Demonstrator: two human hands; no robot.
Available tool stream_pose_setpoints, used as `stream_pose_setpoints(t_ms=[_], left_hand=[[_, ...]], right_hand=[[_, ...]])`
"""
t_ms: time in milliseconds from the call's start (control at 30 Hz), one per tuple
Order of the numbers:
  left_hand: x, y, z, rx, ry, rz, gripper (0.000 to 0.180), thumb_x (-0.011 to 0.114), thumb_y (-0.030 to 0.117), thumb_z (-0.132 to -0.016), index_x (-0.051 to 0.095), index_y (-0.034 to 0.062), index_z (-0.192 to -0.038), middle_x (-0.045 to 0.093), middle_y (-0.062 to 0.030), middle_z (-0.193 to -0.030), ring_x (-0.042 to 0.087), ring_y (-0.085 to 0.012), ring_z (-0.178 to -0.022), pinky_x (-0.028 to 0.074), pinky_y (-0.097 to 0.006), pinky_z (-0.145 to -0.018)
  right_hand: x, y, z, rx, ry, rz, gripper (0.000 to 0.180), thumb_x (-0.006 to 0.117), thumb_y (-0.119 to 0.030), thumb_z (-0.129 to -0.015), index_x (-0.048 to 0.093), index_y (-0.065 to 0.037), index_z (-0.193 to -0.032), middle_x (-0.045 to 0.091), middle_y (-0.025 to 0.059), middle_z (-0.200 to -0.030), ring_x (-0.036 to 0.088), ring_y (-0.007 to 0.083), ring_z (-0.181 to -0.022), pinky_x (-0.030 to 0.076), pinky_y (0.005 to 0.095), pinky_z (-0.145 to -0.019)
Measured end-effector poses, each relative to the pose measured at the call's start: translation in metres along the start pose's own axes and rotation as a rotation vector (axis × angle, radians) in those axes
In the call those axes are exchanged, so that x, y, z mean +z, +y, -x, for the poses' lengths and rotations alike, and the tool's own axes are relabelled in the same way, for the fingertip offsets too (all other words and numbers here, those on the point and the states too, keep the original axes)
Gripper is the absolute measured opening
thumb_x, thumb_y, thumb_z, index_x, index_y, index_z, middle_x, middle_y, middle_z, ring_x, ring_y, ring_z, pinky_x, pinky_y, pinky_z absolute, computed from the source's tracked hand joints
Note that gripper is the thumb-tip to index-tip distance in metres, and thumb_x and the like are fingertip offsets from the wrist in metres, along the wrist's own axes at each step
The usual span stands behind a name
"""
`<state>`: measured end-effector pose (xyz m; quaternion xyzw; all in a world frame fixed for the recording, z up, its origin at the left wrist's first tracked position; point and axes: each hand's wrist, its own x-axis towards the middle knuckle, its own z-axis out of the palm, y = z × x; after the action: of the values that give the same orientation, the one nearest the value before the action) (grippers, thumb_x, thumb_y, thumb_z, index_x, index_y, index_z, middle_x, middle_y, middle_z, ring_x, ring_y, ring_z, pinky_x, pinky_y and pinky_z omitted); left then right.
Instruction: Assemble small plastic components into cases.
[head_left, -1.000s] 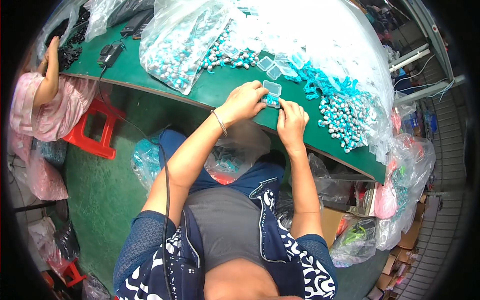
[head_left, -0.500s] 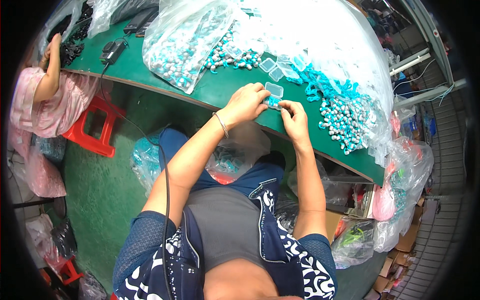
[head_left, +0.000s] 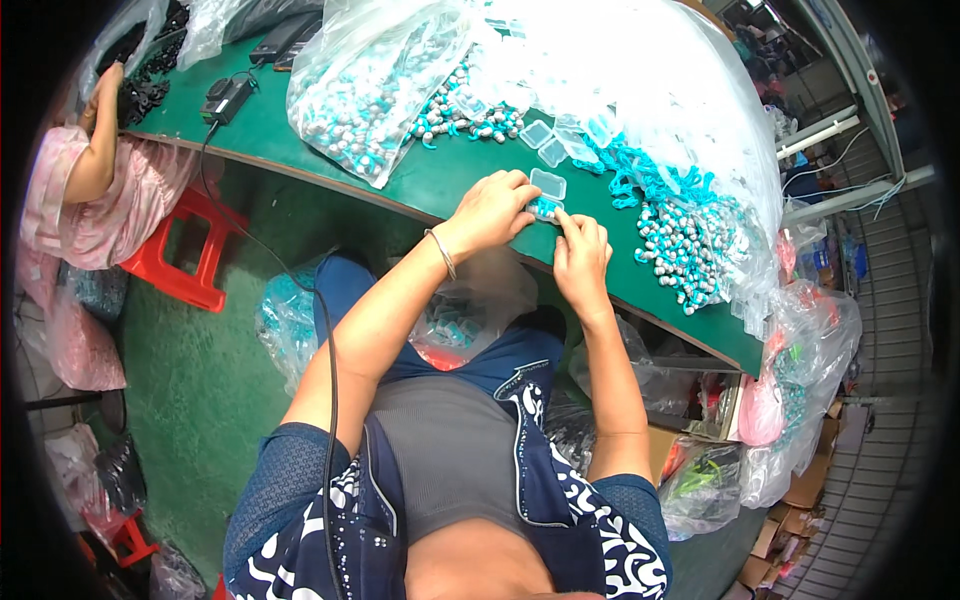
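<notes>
From the head view, I see that my right hand [head_left: 582,258] has shifted a little: its pointing finger now reaches out to the near right corner of the small clear box [head_left: 547,184]. A moment ago those fingers were more curled up. My left hand [head_left: 495,210] has stayed put, its thumb and fingers pinching the box's left side. So I think the left steadies while the right works. The right hand is partly bent; I can't tell if it grips anything. The box sits near the near edge of the green desk [head_left: 440,180], lid up, with blue bits [head_left: 543,208] inside.

Far left is a big clear bag [head_left: 350,120] of grey and blue bits. To the right lies a pile [head_left: 680,255] of the same. Around us are a red stool [head_left: 205,262], a person in pink [head_left: 95,195] and a green floor [head_left: 200,400].
</notes>
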<state>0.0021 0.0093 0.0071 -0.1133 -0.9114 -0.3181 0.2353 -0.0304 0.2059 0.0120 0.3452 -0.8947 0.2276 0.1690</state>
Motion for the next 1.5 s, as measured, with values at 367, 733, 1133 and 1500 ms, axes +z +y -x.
stream_pose_setpoints(t_ms=[367,733,1133,1500], left_hand=[[0.0,0.0,0.001,0.005,0.005,0.004,0.035,0.073,0.015,-0.08,0.064,0.0057,-0.113,0.06,-0.0111,-0.105,0.058,-0.031,-0.101,0.048,-0.042,-0.088],[0.0,0.0,0.002,0.012,0.005,0.01,0.036,0.073,0.015,-0.08,0.064,0.0066,-0.113,0.06,-0.0104,-0.104,0.058,-0.0306,-0.101,0.048,-0.042,-0.088],[-0.01,0.005,0.001,-0.019,-0.023,0.14,0.046,0.073,0.013,-0.079,0.058,0.0072,-0.122,0.061,-0.0108,-0.105,0.059,-0.0311,-0.097,0.048,-0.042,-0.086],[-0.002,0.002,0.0,0.085,-0.001,0.017,0.023,0.064,0.024,-0.091,0.064,0.0052,-0.104,0.058,-0.0122,-0.092,0.059,-0.0319,-0.088,0.048,-0.043,-0.077]], right_hand=[[-0.007,0.017,-0.014,0.178,-0.042,-0.375,0.025,0.06,-0.004,-0.086,0.07,-0.009,-0.108,0.065,0.0107,-0.091,0.062,0.031,-0.088,0.049,0.0423,-0.075],[-0.005,0.033,-0.038,0.069,0.077,-0.196,0.025,0.061,-0.009,-0.088,0.066,-0.008,-0.113,0.064,0.0133,-0.094,0.061,0.0326,-0.088,0.049,0.0452,-0.076],[0.005,0.03,-0.054,-0.101,0.121,-0.39,0.015,0.07,-0.001,-0.08,0.067,-0.002,-0.095,0.064,0.0132,-0.086,0.063,0.0262,-0.07,0.05,0.0331,-0.061],[0.005,0.017,-0.028,-0.157,0.009,-0.448,0.022,0.07,-0.008,-0.082,0.067,-0.002,-0.102,0.064,0.0137,-0.092,0.061,0.0315,-0.086,0.049,0.04,-0.075]])
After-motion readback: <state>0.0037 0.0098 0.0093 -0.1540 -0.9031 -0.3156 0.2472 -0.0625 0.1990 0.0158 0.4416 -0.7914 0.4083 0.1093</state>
